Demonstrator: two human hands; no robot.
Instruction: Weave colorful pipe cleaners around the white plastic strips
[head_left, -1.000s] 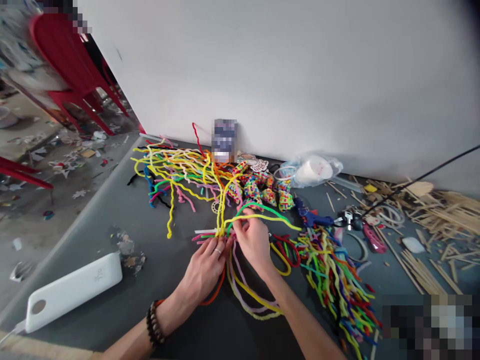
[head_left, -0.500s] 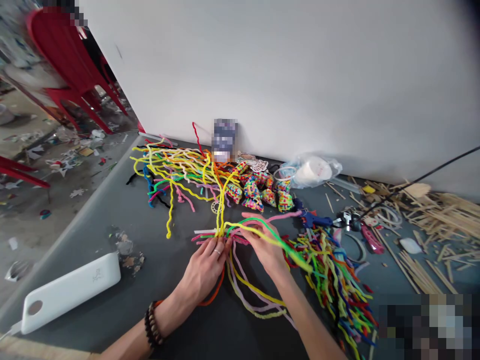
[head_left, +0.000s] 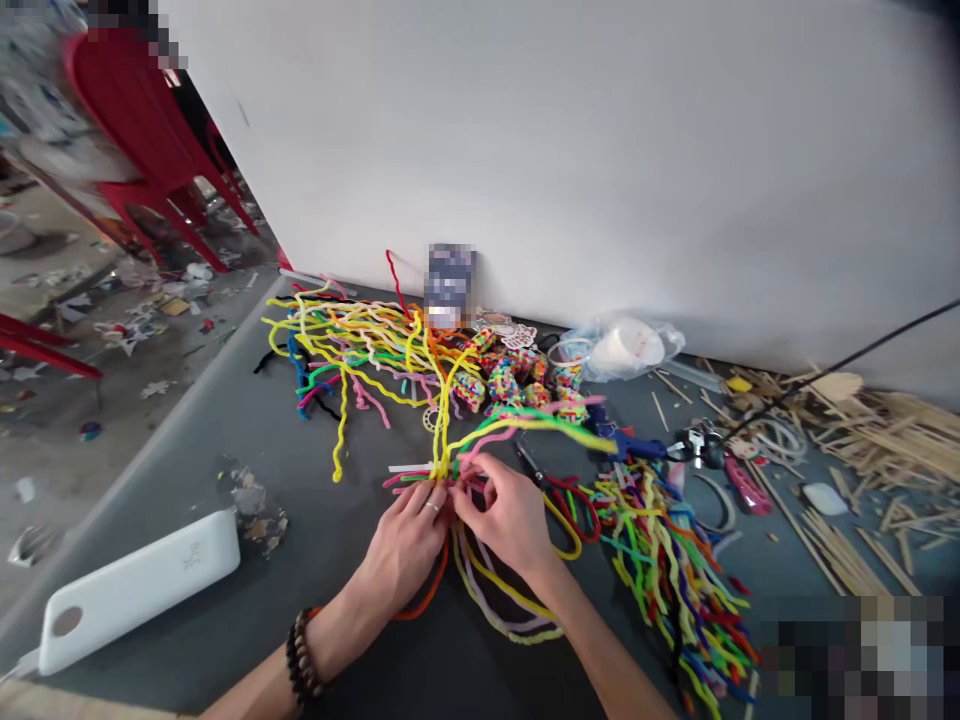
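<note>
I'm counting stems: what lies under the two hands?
Orange, pink and yellow pipe cleaners loop out from beneath the left hand and right hand onto the grey table. Where they join is hidden by fingers.

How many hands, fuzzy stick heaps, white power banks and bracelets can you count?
Hands: 2 (left hand, right hand)
Fuzzy stick heaps: 3 (back heap, right heap, held bunch)
White power bank: 1
Bead bracelet: 1
Total: 7

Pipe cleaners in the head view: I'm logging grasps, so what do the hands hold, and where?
One bundle of colourful fuzzy pipe cleaners, at its gathered middle. The left hand and the right hand each have a fingertip grip there, side by side.
</note>
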